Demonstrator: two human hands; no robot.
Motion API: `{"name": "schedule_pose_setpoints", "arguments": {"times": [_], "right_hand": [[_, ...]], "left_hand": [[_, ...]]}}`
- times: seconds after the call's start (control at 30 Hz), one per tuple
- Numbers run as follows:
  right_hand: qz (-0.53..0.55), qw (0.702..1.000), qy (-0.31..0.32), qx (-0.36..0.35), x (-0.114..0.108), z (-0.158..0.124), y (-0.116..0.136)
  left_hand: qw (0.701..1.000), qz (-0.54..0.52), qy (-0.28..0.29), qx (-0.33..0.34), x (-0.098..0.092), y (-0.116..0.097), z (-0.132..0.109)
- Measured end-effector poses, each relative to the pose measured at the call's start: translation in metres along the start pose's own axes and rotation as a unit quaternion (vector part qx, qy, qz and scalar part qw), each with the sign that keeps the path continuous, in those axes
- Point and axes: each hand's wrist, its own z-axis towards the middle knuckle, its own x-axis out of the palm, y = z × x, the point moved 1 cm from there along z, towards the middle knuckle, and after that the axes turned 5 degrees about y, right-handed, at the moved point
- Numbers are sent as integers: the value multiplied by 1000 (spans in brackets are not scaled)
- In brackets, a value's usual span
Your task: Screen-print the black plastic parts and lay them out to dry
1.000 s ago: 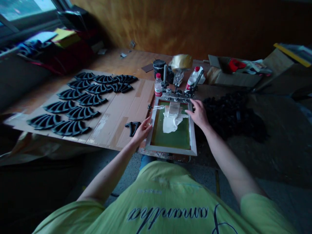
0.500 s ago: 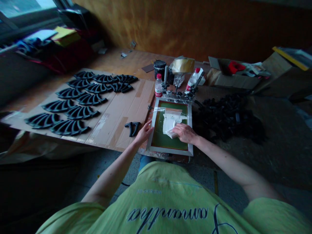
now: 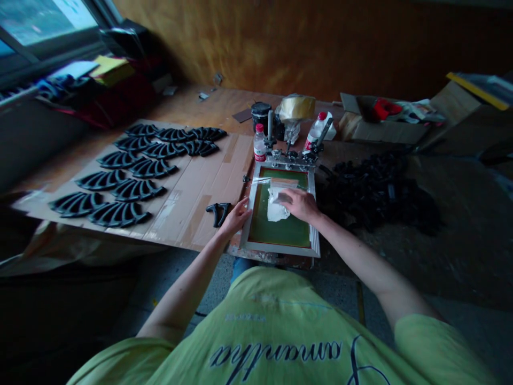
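Rows of black combs (image 3: 120, 187) lie on cardboard (image 3: 208, 176), and a lone black piece (image 3: 218, 214) sits just beside the left hand (image 3: 236, 216), whose fingers are loosely spread against the screen frame's (image 3: 280, 247) left rail. On the green mesh (image 3: 276, 230), the right hand (image 3: 300, 206), fingers pressed together, bears on a white rag (image 3: 278, 207). A black heap (image 3: 372, 192) lies beyond.

Dim room, daylight from the window (image 3: 36, 24), shadowed lower corners, bowed wide-angle edges
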Motion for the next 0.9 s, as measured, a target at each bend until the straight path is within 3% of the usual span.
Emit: {"name": "schedule_pose_setpoints", "arguments": {"times": [0.17, 0.27, 0.33, 0.43, 0.5, 0.57, 0.63, 0.7, 0.77, 0.8, 0.87, 0.9], "right_hand": [[30, 989, -102, 107, -43, 42, -37], [62, 968, -170, 172, -67, 31, -82], [81, 951, -184, 235, -69, 14, -106], [97, 954, -118, 257, -37, -11, -109], [75, 974, -46, 211, -1, -24, -90], [13, 987, 4, 159, 32, -32, -66], [-47, 989, 22, 140, 54, -34, -45], [-60, 984, 33, 167, 61, -32, -30], [-38, 977, 23, 208, 59, -29, -14], [-24, 976, 12, 217, 56, -28, -4], [2, 982, -6, 186, 50, -28, 20], [15, 990, -6, 142, 47, -28, 32]], "left_hand": [[998, -42, -21, 43, -6, -40, -11], [989, -63, -58, 117, -7, -77, -9], [974, -93, -85, 189, -6, -105, -3], [954, -133, -84, 254, -4, -149, 12], [952, -137, -67, 265, -4, -171, 23], [950, -133, -71, 273, -4, -180, 31], [949, -137, -95, 267, 1, -171, 32], [966, -141, -83, 201, 14, -143, 24], [991, -121, 8, 61, 35, -106, 8], [991, -98, 84, -25, 47, -88, -1], [978, -98, 152, -100, 68, -59, -19], [975, -120, 155, -106, 74, -50, -25]]}}
